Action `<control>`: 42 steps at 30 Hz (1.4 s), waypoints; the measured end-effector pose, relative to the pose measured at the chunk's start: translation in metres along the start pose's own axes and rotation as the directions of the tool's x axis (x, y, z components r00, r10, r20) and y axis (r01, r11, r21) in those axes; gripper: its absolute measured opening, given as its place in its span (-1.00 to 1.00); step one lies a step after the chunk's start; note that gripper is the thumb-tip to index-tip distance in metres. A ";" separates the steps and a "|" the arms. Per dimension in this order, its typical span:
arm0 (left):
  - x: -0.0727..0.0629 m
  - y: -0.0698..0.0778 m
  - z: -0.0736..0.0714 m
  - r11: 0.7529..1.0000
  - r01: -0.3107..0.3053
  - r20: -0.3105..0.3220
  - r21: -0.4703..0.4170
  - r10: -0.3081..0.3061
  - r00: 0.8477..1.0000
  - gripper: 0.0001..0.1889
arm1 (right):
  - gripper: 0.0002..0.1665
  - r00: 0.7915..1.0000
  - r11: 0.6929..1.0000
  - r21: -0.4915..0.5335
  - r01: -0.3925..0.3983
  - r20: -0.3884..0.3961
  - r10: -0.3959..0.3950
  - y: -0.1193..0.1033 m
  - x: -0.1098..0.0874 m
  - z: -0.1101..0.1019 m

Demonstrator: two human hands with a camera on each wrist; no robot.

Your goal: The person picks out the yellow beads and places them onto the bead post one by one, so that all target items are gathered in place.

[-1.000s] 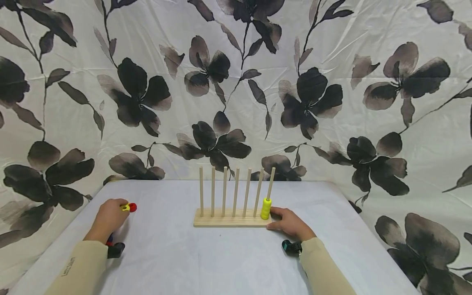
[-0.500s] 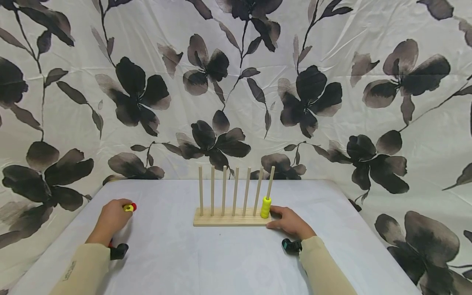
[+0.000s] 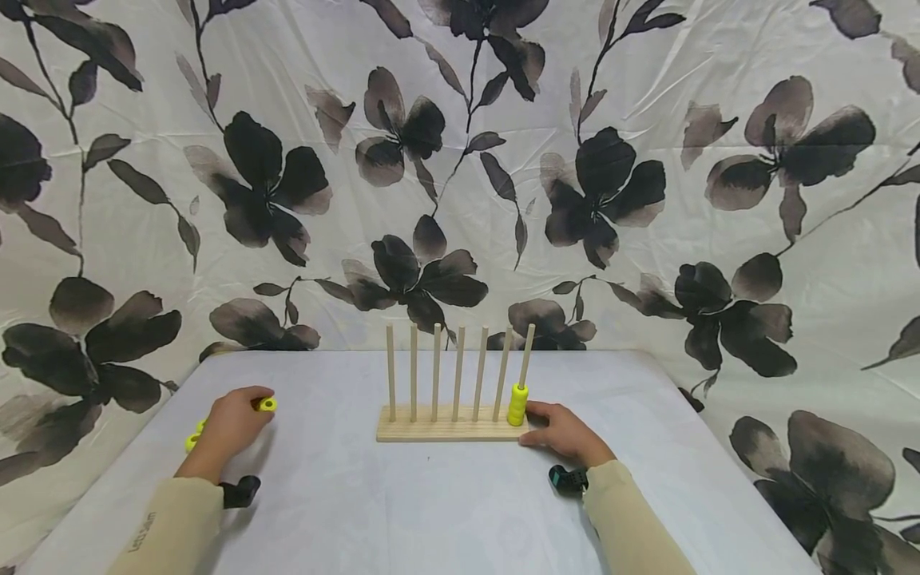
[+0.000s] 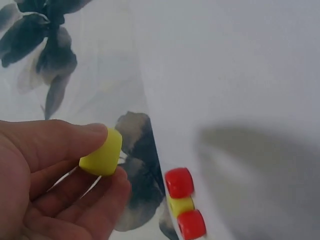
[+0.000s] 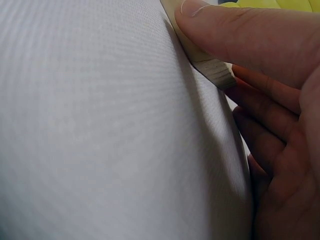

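In the head view my left hand pinches a yellow bead over the left side of the table. The left wrist view shows that bead between thumb and fingertips. At the right end of a wooden peg rack, my right hand grips the base, thumb at the front. Close up in the right wrist view, the thumb lies along the base. Yellow beads are stacked on the rack's rightmost peg; its other pegs are bare.
More yellow beads lie left of my left wrist, partly hidden by it. A red bead, a yellow bead and another red bead sit in a row near the edge of the white table. Flowered cloth hangs behind.
My left hand has moved to the right with the yellow bead, away from the red one. Yellow beads left of its wrist have come into view. My right hand stays on the rack.
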State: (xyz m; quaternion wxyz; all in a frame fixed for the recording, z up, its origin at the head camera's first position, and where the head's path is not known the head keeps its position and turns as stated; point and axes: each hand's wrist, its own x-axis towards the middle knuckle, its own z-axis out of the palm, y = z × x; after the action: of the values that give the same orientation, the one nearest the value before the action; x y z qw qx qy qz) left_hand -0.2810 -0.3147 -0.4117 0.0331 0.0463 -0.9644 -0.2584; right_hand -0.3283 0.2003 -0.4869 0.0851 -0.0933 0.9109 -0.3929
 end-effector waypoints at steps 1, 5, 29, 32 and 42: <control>0.000 0.002 0.001 1.000 -0.005 -0.001 -0.001 0.005 1.000 -0.54 | -0.09 1.000 1.000 0.002 0.001 0.001 -0.001 0.000 0.000 0.000; -0.002 0.007 0.003 1.000 -0.025 0.004 -0.002 0.025 1.000 -0.52 | -0.09 1.000 1.000 0.000 0.001 0.004 -0.001 -0.001 -0.001 0.000; -0.010 0.040 0.004 0.988 -0.111 0.110 -0.111 0.123 0.986 -0.50 | -0.10 1.000 1.000 -0.012 -0.007 0.002 0.007 0.000 0.000 -0.001; -0.012 0.047 0.002 0.984 -0.117 0.132 -0.132 0.135 0.982 -0.51 | -0.11 1.000 1.000 -0.022 -0.005 0.000 0.005 0.001 0.000 -0.001; -0.016 0.061 0.002 0.974 -0.156 0.183 -0.164 0.185 0.966 -0.51 | -0.12 1.000 1.000 -0.013 0.016 -0.005 -0.016 0.000 0.000 -0.002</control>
State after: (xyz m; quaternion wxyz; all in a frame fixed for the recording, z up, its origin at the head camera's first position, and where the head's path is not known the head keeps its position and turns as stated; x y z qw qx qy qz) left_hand -0.2694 -0.2590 -0.3833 -0.0369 -0.0655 -0.9414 -0.3288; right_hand -0.3292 0.2018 -0.4853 0.0791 -0.1002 0.9129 -0.3877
